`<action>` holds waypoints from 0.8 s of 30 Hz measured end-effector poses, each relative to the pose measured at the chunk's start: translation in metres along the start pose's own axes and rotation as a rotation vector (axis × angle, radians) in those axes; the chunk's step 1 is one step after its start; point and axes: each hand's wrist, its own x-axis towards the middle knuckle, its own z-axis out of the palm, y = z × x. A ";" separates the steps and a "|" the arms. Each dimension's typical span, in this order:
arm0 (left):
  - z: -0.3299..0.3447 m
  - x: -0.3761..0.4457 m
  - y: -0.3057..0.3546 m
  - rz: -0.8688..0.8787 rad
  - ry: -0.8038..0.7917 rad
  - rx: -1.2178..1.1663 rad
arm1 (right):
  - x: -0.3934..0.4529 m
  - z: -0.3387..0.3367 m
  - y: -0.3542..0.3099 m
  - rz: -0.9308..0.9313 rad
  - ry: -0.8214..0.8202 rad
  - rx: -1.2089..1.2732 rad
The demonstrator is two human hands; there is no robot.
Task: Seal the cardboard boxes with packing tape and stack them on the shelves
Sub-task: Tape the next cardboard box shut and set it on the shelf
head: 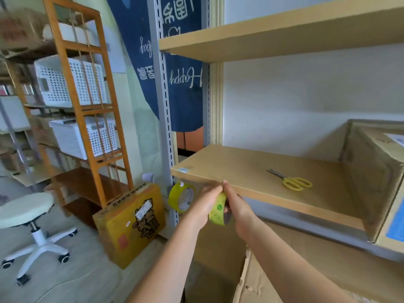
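A yellow-green roll of packing tape (pixel 218 209) is held between both hands just below the front edge of the middle shelf (pixel 251 171). My left hand (pixel 204 203) grips the roll from the left. My right hand (pixel 237 204) holds it from the right, fingertips meeting the left hand's at the roll's top edge. A second tape roll (pixel 181 197) hangs or leans by the grey shelf post. Yellow scissors (pixel 291 181) lie on the middle shelf. A cardboard box (pixel 376 176) stands at the shelf's right end. Another brown box (pixel 295 270) sits under the shelf.
An upper shelf (pixel 284 33) runs above. A yellow printed carton (pixel 131 221) leans on the floor by the post. A wooden rack (pixel 87 106) with white baskets stands at left, a white swivel stool (pixel 28 211) in front of it. A blue cloth banner (pixel 175 62) hangs behind.
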 end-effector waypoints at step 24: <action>0.134 -0.099 -0.077 0.176 -0.829 0.496 | -0.101 -0.230 0.142 -0.204 0.495 -0.022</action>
